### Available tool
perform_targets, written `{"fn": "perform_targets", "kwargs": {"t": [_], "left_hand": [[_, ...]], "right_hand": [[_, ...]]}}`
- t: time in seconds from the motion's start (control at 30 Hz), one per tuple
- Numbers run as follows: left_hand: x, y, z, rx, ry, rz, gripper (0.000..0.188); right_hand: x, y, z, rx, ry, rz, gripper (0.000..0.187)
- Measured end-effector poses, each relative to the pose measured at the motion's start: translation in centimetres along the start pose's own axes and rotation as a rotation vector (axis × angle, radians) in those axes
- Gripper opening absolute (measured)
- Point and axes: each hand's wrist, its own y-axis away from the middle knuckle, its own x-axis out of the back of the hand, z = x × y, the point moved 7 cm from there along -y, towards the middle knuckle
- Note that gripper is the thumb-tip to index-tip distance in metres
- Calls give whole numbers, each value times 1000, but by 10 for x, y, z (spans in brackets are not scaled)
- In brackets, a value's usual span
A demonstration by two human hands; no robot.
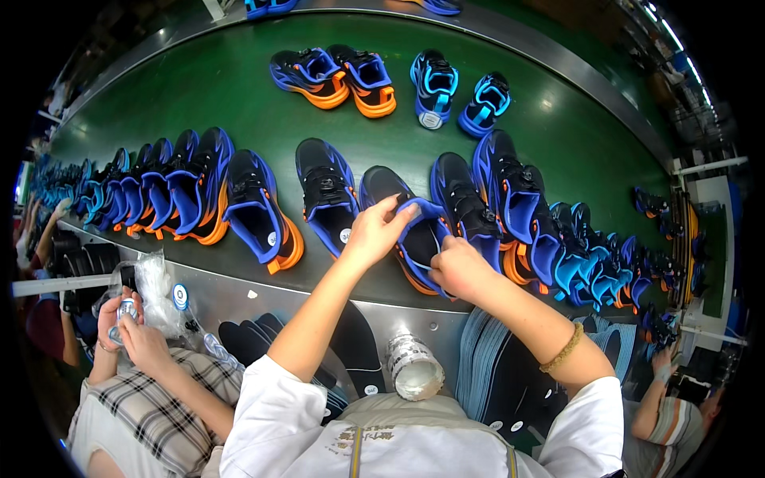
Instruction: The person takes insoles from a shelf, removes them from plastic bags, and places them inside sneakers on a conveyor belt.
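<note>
A black and blue sneaker [385, 187] with an orange sole sits in front of me, its toe pointing away. My left hand [377, 233] is closed on its tongue, thumb and fingers pinching near the top of the opening. At the near right edge of the same opening, my right hand [464, 269] is closed. A thin pale strip shows between its fingers and the shoe's inside; what it is cannot be made out. Matching sneakers stand close on both sides, one black and blue sneaker [325, 171] to the left and another [457, 187] to the right.
Rows of sneakers line the green belt [239, 127] on both sides; two pairs stand farther back. Below the metal edge are a tape-wrapped cup [414, 368] with whitish contents and stacks of dark insoles [486, 358]. A co-worker's hands [131, 328] hold something at left.
</note>
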Motion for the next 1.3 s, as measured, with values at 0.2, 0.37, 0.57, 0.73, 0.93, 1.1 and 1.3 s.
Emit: {"fn": "perform_targets", "kwargs": {"t": [0.2,0.37,0.57,0.73,0.93,1.1,1.3], "left_hand": [[-3,-3,5,-49,-13,18,34],[-2,-2,1,-54,-61,23,37],[-2,-6,-8,-80,15,-15,39],[0,-9,4,-60,-104,109,49],[-4,-1,12,-441,-408,258,36],[-26,-4,28,-317,-391,53,39],[-27,12,26,-375,-478,-18,40]], "right_hand": [[-29,-28,-1,34,96,71,16],[-42,-31,-1,45,274,-70,20],[-55,-35,-2,133,525,-410,24],[-72,-40,8,255,670,-441,23],[-44,-16,-10,330,430,-609,27],[-49,7,0,97,183,-552,36],[11,77,-10,52,15,198,29]]}}
